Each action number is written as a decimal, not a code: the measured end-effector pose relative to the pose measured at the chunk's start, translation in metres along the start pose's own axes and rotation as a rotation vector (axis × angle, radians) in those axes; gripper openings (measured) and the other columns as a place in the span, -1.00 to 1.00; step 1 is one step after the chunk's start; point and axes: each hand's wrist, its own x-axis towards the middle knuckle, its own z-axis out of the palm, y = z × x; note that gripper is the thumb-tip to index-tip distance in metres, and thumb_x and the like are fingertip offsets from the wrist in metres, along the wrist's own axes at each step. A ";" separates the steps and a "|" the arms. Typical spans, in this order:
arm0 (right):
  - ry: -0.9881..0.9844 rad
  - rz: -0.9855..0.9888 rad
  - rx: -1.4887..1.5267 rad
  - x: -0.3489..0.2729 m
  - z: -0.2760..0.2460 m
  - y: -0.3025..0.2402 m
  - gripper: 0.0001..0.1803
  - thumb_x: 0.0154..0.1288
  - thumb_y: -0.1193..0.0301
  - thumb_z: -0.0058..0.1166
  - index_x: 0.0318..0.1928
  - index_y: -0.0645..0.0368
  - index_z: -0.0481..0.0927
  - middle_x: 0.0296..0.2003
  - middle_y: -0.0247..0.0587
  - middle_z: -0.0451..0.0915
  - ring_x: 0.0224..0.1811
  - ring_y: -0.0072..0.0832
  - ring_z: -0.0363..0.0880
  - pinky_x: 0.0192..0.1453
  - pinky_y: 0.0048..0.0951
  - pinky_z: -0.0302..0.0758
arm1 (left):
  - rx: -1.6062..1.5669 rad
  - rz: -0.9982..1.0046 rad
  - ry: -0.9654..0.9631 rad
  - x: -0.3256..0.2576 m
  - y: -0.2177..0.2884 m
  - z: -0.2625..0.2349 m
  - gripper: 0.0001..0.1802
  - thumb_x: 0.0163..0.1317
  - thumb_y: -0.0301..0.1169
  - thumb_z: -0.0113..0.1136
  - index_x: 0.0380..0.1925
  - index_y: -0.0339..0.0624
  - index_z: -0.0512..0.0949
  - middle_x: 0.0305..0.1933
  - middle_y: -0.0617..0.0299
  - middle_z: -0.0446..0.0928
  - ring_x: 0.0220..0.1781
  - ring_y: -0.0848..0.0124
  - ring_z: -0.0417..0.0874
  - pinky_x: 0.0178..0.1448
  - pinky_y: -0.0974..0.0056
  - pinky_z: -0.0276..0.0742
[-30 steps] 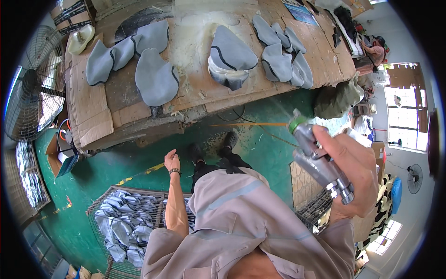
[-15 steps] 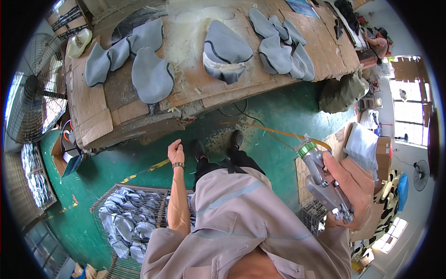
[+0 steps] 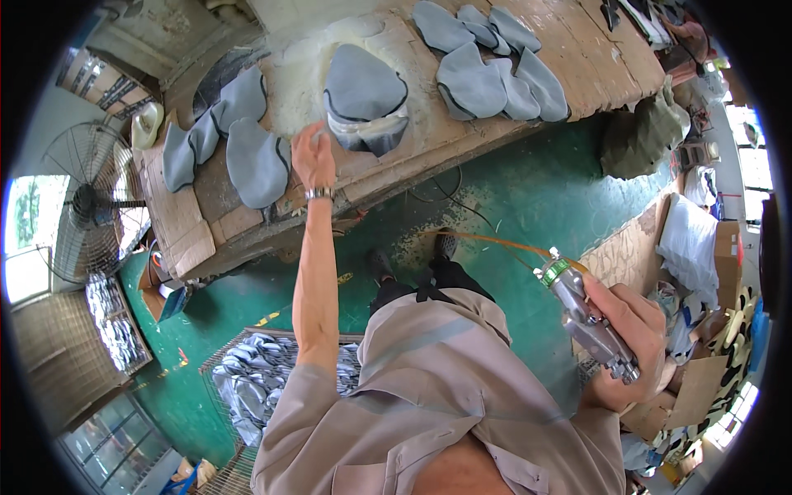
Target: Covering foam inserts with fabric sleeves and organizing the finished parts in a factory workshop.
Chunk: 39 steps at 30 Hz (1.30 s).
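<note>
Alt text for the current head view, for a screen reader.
A person's right hand grips a metal spray gun with a green ring, held away from a cardboard-covered bench. The left hand is at the bench's near edge, between two of the gray pieces laid out there.

spray gun (image 3: 587, 326) partly hidden

A big wire-caged fan (image 3: 85, 202) stands at the left near a bright window (image 3: 29, 210), an open cardboard box (image 3: 152, 302) sits on the green floor (image 3: 235, 293), and at the right (beyond a slumped olive sack (image 3: 639, 136)) a white plastic bundle (image 3: 689, 247) lies beside a brown carton (image 3: 728, 243).
</note>
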 end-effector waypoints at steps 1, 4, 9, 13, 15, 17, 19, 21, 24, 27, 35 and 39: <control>-0.063 0.007 0.068 0.003 -0.006 0.012 -0.47 0.21 0.21 0.10 0.07 0.30 0.77 -0.33 -0.02 0.71 -0.37 -0.27 0.65 -0.11 -0.36 0.48 | 0.011 0.010 -0.007 0.013 0.004 0.012 -0.70 0.21 -0.49 0.36 -0.03 -0.05 0.75 0.09 0.12 0.65 0.09 0.22 0.66 0.17 0.16 0.59; 0.047 -0.078 0.132 0.017 -0.015 0.042 -0.51 0.19 0.30 0.14 0.08 0.30 0.76 -0.37 -0.03 0.68 -0.43 -0.28 0.63 -0.21 -0.38 0.48 | 0.431 0.257 -0.050 0.054 0.003 0.035 -0.66 0.16 -0.28 0.44 -0.02 0.07 0.77 0.20 0.10 0.61 0.29 0.07 0.54 0.38 0.00 0.45; -0.116 -0.239 0.240 0.032 -0.040 0.113 -0.31 0.11 0.29 0.30 0.29 0.31 0.62 -0.43 -0.09 0.62 -0.48 -0.25 0.62 -0.40 -0.35 0.49 | 0.761 0.129 -0.116 0.066 -0.027 0.051 -0.62 0.15 -0.04 0.44 -0.01 0.29 0.80 0.30 0.11 0.58 0.38 0.10 0.52 0.43 0.04 0.44; -0.067 -0.247 0.214 0.052 -0.049 0.142 -0.35 0.06 0.38 0.34 0.24 0.27 0.65 -0.46 -0.13 0.60 -0.53 -0.29 0.59 -0.45 -0.35 0.45 | 0.747 -0.053 -0.118 0.066 -0.038 0.052 -0.61 0.15 -0.04 0.47 0.03 0.41 0.79 0.34 0.17 0.56 0.39 0.16 0.52 0.44 0.06 0.43; -0.009 -0.227 0.262 0.058 -0.044 0.154 -0.36 0.05 0.39 0.35 0.23 0.26 0.66 -0.47 -0.14 0.60 -0.54 -0.29 0.58 -0.45 -0.34 0.45 | 0.705 -0.033 -0.142 0.069 -0.048 0.041 -0.60 0.14 -0.06 0.48 0.03 0.42 0.79 0.34 0.16 0.56 0.37 0.16 0.54 0.43 0.07 0.45; 0.027 -0.170 0.266 0.065 -0.050 0.159 -0.34 0.01 0.38 0.36 0.22 0.27 0.67 -0.48 -0.14 0.60 -0.53 -0.28 0.58 -0.44 -0.33 0.45 | 0.684 -0.034 -0.132 0.067 -0.051 0.047 -0.60 0.13 -0.10 0.50 0.02 0.37 0.80 0.29 0.12 0.60 0.33 0.14 0.57 0.42 0.08 0.47; -0.063 -0.274 0.258 0.078 -0.051 0.176 -0.34 0.01 0.38 0.36 0.21 0.26 0.68 -0.48 -0.15 0.59 -0.53 -0.29 0.58 -0.44 -0.33 0.44 | 0.627 -0.010 -0.127 0.065 -0.052 0.045 -0.61 0.12 -0.18 0.52 0.01 0.30 0.81 0.21 0.08 0.65 0.29 0.12 0.60 0.40 0.10 0.48; -0.068 -0.296 0.242 0.086 -0.052 0.177 -0.35 0.03 0.38 0.35 0.21 0.28 0.67 -0.48 -0.15 0.59 -0.53 -0.30 0.58 -0.44 -0.34 0.44 | 0.603 -0.019 -0.115 0.066 -0.049 0.050 -0.62 0.11 -0.21 0.53 0.00 0.27 0.81 0.19 0.07 0.66 0.28 0.12 0.61 0.40 0.10 0.48; -0.003 -0.255 0.255 0.096 -0.058 0.170 -0.36 0.06 0.38 0.34 0.22 0.28 0.67 -0.46 -0.14 0.59 -0.50 -0.30 0.58 -0.41 -0.35 0.45 | 0.561 -0.018 -0.110 0.063 -0.042 0.060 -0.62 0.11 -0.25 0.53 -0.02 0.22 0.82 0.17 0.06 0.67 0.27 0.12 0.62 0.40 0.11 0.48; 0.002 -0.320 0.276 0.110 -0.049 0.170 -0.37 0.06 0.38 0.34 0.22 0.26 0.68 -0.45 -0.16 0.59 -0.49 -0.31 0.60 -0.41 -0.36 0.45 | 0.550 0.003 -0.108 0.063 -0.041 0.054 -0.62 0.09 -0.26 0.53 -0.02 0.20 0.82 0.18 0.04 0.66 0.27 0.11 0.61 0.40 0.10 0.48; 0.042 -0.300 0.229 0.135 -0.043 0.125 -0.35 0.04 0.40 0.35 0.23 0.29 0.66 -0.43 -0.13 0.62 -0.47 -0.32 0.62 -0.38 -0.41 0.48 | 0.432 0.077 -0.053 0.049 -0.026 0.062 -0.47 0.12 -0.38 0.50 0.16 0.16 0.73 0.33 0.03 0.54 0.38 0.11 0.51 0.34 0.08 0.53; -0.043 -0.381 0.197 0.149 -0.037 0.102 -0.34 0.06 0.41 0.34 0.25 0.30 0.65 -0.42 -0.11 0.62 -0.47 -0.33 0.62 -0.39 -0.41 0.47 | 0.036 -0.216 0.158 0.020 -0.012 0.057 -0.37 0.20 -0.51 0.43 0.32 0.05 0.60 0.39 0.12 0.48 0.41 0.23 0.49 0.33 0.14 0.54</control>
